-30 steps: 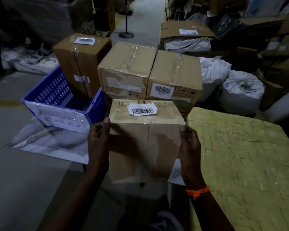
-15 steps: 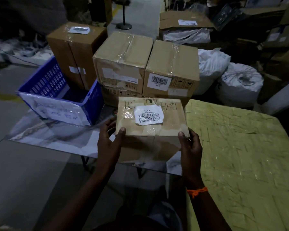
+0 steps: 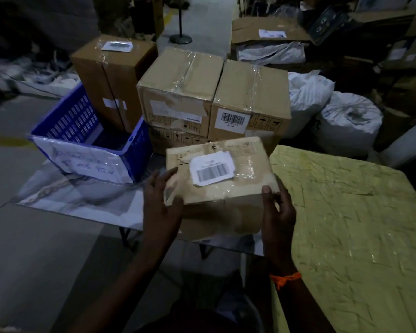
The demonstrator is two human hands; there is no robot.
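Labelled box [image 3: 245, 169], between left fingers [image 3: 167, 173], right fingers [image 3: 266, 191]

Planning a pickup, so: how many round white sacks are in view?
2. One sack sits right beside the stacked boxes; the other sack is further right, behind the yellow table. More may be hidden in the dark clutter.

Glossy marbled table [image 3: 77, 203] before me: blue crate [image 3: 82, 126] far left, stacked cartons [image 3: 178, 92] just right of it, yellow-green wrapped top [image 3: 346, 224] adjoining at right. The labelled box [image 3: 247, 186] I grip is over its near edge.
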